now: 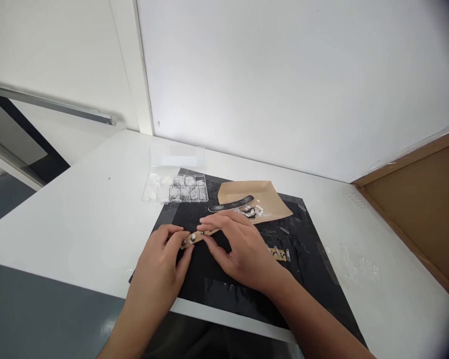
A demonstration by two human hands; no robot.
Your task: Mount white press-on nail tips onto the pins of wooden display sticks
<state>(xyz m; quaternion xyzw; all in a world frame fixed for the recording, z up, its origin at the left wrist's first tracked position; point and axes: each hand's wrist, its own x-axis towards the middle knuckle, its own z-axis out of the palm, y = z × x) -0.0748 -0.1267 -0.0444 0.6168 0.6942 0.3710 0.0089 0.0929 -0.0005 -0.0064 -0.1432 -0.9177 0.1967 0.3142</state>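
Note:
A narrow wooden strip [198, 236] with small dark studs lies on the black mat, between my two hands. One stud carries a small whitish piece. My left hand [166, 254] pinches the strip's left end between thumb and fingers. Over the strip's right part, my right hand [234, 244] is closed, thumb and fingertips meeting at a dark stud; any small piece between them cannot be made out. Partly behind my right wrist lies a second wooden strip [279, 254] with clear nail-tip-like pieces on it.
A clear compartment box [189, 188] of whitish nail tips stands open at the back left. Beyond my hands, brown paper [271, 195] holds white bits and a dark curved nail file [232, 205]. The black mat [224, 294] covers part of the white table [82, 219]; walls stand behind.

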